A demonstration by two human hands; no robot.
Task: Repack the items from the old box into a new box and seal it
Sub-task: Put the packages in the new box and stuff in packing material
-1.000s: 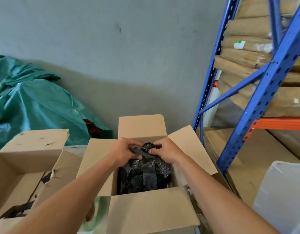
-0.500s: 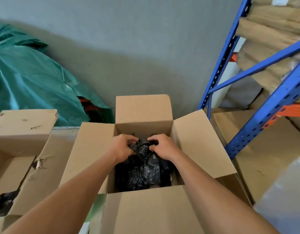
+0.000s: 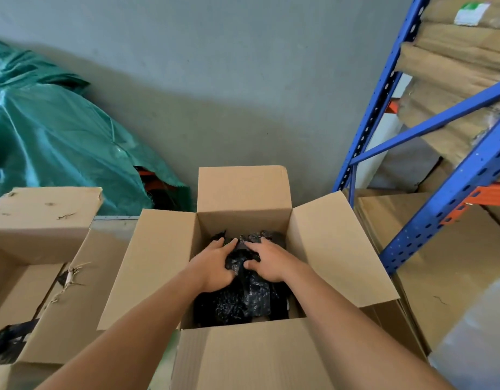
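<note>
Left hand and right hand, side by side and almost touching, lay with loosened, flattened fingers on the black bubble-wrapped bundle, whose top they had gripped at rim height a second earlier. The bundle had sunk low inside the new box, flaps spread open. Placement appeared complete; a dark item remained in the old box at the left, and sealing was not yet begun.

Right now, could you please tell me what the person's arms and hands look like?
The left forearm and right forearm are bare, with no sleeves in view. The left hand and right hand wear no gloves, and no rings, watch or wristbands show.
</note>
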